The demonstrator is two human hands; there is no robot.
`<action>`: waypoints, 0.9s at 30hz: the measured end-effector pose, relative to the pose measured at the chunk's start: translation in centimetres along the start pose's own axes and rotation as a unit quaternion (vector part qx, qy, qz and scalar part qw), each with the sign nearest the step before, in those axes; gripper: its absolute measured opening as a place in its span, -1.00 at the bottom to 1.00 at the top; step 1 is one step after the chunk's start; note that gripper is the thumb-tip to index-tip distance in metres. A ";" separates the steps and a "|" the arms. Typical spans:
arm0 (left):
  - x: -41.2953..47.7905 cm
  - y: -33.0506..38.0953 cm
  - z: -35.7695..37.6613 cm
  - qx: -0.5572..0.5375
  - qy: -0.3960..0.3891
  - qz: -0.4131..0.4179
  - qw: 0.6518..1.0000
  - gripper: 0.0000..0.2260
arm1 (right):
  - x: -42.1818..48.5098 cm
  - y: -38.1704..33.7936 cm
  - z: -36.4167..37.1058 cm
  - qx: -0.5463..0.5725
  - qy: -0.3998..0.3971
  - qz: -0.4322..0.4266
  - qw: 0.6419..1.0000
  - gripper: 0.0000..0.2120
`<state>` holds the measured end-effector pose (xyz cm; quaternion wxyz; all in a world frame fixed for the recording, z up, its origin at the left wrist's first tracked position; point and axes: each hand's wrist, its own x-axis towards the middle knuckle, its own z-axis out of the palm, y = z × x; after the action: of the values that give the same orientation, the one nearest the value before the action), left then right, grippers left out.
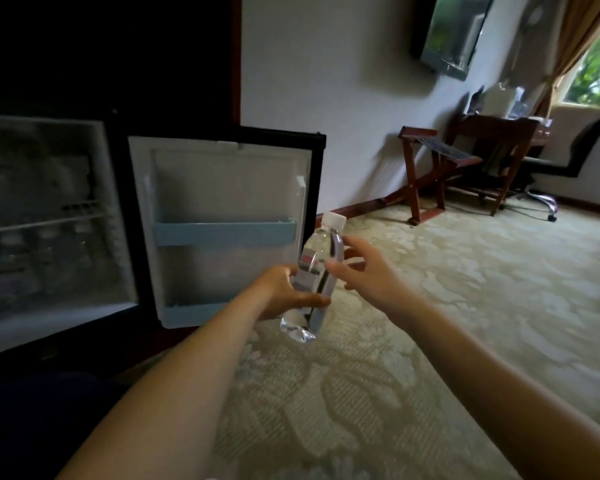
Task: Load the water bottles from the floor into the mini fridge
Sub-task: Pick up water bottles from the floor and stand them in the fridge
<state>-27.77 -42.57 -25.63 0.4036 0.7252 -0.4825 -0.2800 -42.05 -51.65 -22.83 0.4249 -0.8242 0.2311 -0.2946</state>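
Currently the water bottle [317, 251] is off the floor, held in the air in front of the open door [222, 188] of the mini fridge [49, 323], just right of the door's free edge.

Bottle: clear, thin plastic, cylindrical, with a white screw cap [335, 220], a pale label band around the middle and a moulded, lumpy base. Water is visible inside.

Orientation: the long axis is tilted off vertical. The cap points up and slightly right, away from the camera; the base points down and left, toward the carpet [361, 393].

Left hand [284, 292]: wrapped round the lower half of the bottle, thumb across the near face, fingers behind it.

Right hand [364, 268]: fingers spread and fairly straight, grasping nothing. The thumb tip lies at the bottle's right side near the label; actual contact cannot be confirmed.

Fridge: black casing with a pale, smooth, box-shaped plastic liner. A wire shelf [42, 223] crosses the interior. Shapes below it are too blurred to identify. The door liner is white with a light blue rail [226, 232] across the middle.

Carpet: beige, short pile, raised leaf-like pattern. A dark wooden folding rack [430, 168] stands against the wall, well apart from the hands.
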 end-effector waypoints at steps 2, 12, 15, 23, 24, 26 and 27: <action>-0.5 0.7 -2.5 0.019 0.005 0.007 1.000 -0.57 | 1.5 -1.9 1.4 0.016 -0.002 -0.009 1.000 -0.63; -4.4 0.2 -14.6 0.106 0.069 0.000 0.992 -0.80 | 7.6 -9.6 9.1 -0.017 -0.006 -0.114 0.993 -0.62; -5.7 -0.9 -17.8 0.117 0.087 -0.007 0.989 -0.78 | 8.7 -11.8 11.6 -0.028 -0.028 -0.146 0.989 -0.71; -9.6 -5.1 -26.3 0.139 0.158 -0.049 0.976 -0.61 | 12.3 -17.1 21.1 -0.043 -0.053 -0.182 0.981 -0.74; -9.8 -5.5 -27.0 0.146 0.162 -0.055 0.974 -0.60 | 12.5 -17.5 21.9 -0.040 -0.054 -0.187 0.980 -0.74; -10.5 -6.9 -29.1 0.152 0.170 -0.078 0.971 -0.60 | 13.0 -18.6 24.2 -0.027 -0.062 -0.201 0.977 -0.75; -10.7 -7.7 -30.1 0.152 0.172 -0.086 0.969 -0.61 | 13.3 -19.2 25.2 -0.019 -0.064 -0.204 0.977 -0.73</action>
<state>-4.20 -21.56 -16.44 0.3397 0.8541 -0.3787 -0.1076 -12.78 -35.59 -14.68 0.3536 -0.8790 0.0359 -0.3177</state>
